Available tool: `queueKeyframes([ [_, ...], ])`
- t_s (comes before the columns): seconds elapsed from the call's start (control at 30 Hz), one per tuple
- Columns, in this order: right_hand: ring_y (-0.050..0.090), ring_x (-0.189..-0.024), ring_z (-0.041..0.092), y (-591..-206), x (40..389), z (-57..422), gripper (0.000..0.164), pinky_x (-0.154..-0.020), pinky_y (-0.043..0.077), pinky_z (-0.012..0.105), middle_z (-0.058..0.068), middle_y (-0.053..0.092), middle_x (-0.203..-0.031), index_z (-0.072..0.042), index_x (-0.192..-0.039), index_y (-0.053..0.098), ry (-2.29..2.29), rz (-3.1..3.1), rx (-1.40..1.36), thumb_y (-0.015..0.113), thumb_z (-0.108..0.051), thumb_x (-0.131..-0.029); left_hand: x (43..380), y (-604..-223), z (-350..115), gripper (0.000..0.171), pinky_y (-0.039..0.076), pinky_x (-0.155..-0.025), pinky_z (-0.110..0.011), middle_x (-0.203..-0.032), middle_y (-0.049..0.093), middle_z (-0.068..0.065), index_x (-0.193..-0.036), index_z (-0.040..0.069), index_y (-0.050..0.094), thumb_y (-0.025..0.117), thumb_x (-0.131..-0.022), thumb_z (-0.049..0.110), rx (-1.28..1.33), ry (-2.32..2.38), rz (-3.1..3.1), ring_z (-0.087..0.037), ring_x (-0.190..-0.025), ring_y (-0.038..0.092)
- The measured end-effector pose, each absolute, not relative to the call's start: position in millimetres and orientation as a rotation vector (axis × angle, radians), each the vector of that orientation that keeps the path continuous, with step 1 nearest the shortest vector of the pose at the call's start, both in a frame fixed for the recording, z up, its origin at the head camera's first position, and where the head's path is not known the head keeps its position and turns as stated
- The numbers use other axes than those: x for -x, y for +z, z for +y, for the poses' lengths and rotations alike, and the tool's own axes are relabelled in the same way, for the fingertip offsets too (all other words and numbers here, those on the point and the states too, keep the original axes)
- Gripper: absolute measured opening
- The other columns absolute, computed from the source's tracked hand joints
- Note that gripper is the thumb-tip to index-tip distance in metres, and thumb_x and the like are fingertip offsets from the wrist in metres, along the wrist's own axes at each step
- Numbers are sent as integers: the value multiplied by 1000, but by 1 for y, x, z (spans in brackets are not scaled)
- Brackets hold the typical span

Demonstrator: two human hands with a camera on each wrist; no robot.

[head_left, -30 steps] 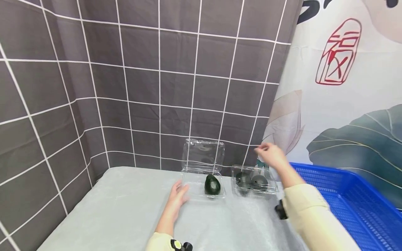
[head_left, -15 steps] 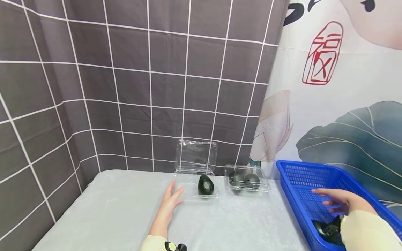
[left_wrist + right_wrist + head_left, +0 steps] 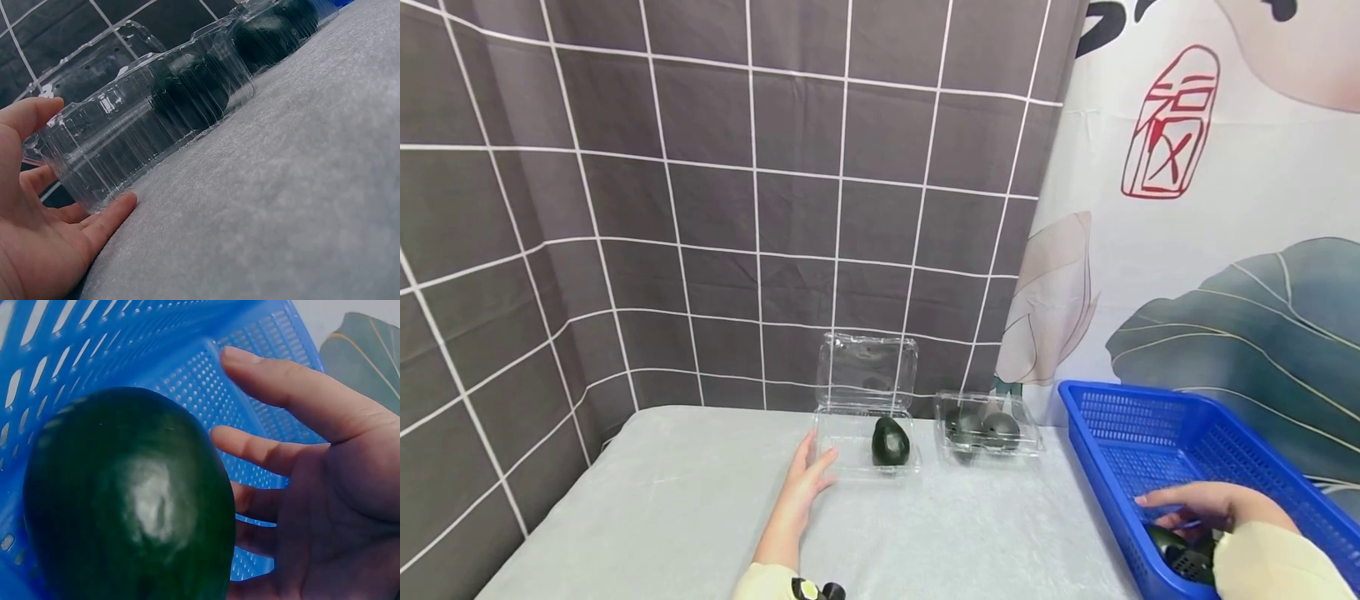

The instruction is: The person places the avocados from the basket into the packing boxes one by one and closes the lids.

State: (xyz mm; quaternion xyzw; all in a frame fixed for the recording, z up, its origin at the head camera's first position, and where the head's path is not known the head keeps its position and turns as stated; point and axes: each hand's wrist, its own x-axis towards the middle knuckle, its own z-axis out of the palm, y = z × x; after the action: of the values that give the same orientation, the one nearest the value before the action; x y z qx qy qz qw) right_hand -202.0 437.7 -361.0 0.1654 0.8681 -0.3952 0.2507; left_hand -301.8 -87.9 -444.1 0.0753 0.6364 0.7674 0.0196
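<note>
An open clear plastic clamshell box (image 3: 850,442) stands on the table with its lid raised. One dark green avocado (image 3: 891,442) sits in its right half. My left hand (image 3: 801,487) is at the box's left end; in the left wrist view its spread fingers rest against the plastic wall, thumb by the rim. Inside the blue basket (image 3: 1093,475), my right hand (image 3: 1210,504) reaches down with fingers extended. In the right wrist view, a large dark green avocado (image 3: 131,500) lies just beside those fingertips, with no grip around it.
To the right of the open box, a second clear plastic box (image 3: 988,425) with avocados inside stands on the grey-covered table (image 3: 940,533). A grey grid curtain (image 3: 805,208) hangs behind, beside a printed white cloth (image 3: 1150,283).
My right hand has moved from above the second box rightward and down into the blue basket, near the avocado. The left hand stays at the open box. The head view has turned slightly right.
</note>
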Motion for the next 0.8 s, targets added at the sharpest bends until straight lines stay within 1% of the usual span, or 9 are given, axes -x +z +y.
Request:
queueKeyframes([
  [0.03, 57, -87, 25, -360, 202, 436, 66, -83, 41, 49, 8, 62, -89, 13, -112, 47, -1043, 2375, -437, 51, -49, -89, 302, -444, -88, 73, 40, -97, -51, -147, -1, -33, -146, -3, 8, 54, -93, 19, -230, 2382, 1974, -49, -130, 21],
  [0.07, 57, -89, 28, -360, 202, 435, 64, -84, 41, 48, 10, 61, -90, 11, -112, 50, -1017, 2376, -431, 51, -49, -89, 302, -444, -88, 73, 40, -97, -51, -147, -1, -33, -146, -3, 8, 54, -93, 19, -230, 2384, 1973, -49, -130, 21],
  [0.1, 56, -92, 32, -359, 202, 434, 64, -86, 41, 50, 14, 61, -92, 11, -112, 51, -986, 2380, -421, 51, -49, -88, 302, -444, -88, 74, 40, -97, -51, -147, -1, -33, -146, -3, 8, 54, -93, 20, -232, 2385, 1973, -49, -130, 21],
  [0.23, 50, -103, 45, -356, 203, 430, 75, -92, 38, 57, 29, 56, -104, 19, -114, 45, -901, 2369, -398, 52, -51, -87, 304, -445, -90, 74, 41, -96, -51, -147, -1, -33, -146, -3, 8, 54, -93, 19, -240, 2395, 1968, -50, -129, 23],
  [0.27, 49, -104, 46, -355, 203, 428, 76, -93, 38, 57, 32, 54, -106, 19, -114, 45, -891, 2365, -412, 53, -51, -86, 304, -445, -90, 73, 41, -96, -51, -147, -1, -33, -146, -3, 8, 54, -93, 19, -238, 2393, 1973, -50, -129, 24],
  [0.4, 49, -103, 44, -354, 204, 423, 76, -92, 39, 56, 32, 53, -106, 18, -112, 48, -867, 2374, -444, 53, -52, -85, 304, -444, -93, 73, 41, -96, -50, -148, 0, -32, -146, -2, 9, 54, -93, 19, -215, 2388, 1989, -49, -128, 27],
  [0.53, 48, -104, 47, -354, 205, 421, 77, -93, 38, 57, 34, 53, -107, 18, -111, 50, -863, 2370, -442, 52, -54, -84, 303, -442, -94, 72, 40, -96, -51, -147, 0, -32, -146, -2, 8, 53, -93, 19, -219, 2387, 1995, -50, -128, 26],
  [0.63, 45, -107, 51, -355, 206, 422, 79, -94, 36, 59, 35, 53, -109, 20, -112, 48, -864, 2356, -413, 52, -54, -84, 303, -441, -94, 72, 40, -96, -52, -147, -1, -33, -146, -3, 8, 52, -94, 19, -227, 2389, 1992, -50, -128, 24],
  [0.8, 48, -110, 45, -357, 209, 425, 72, -97, 34, 58, 30, 54, -113, 17, -118, 47, -842, 2339, -212, 53, -47, -85, 303, -439, -92, 71, 40, -96, -52, -147, -1, -33, -146, -3, 8, 52, -94, 17, -226, 2401, 1979, -50, -129, 24],
])
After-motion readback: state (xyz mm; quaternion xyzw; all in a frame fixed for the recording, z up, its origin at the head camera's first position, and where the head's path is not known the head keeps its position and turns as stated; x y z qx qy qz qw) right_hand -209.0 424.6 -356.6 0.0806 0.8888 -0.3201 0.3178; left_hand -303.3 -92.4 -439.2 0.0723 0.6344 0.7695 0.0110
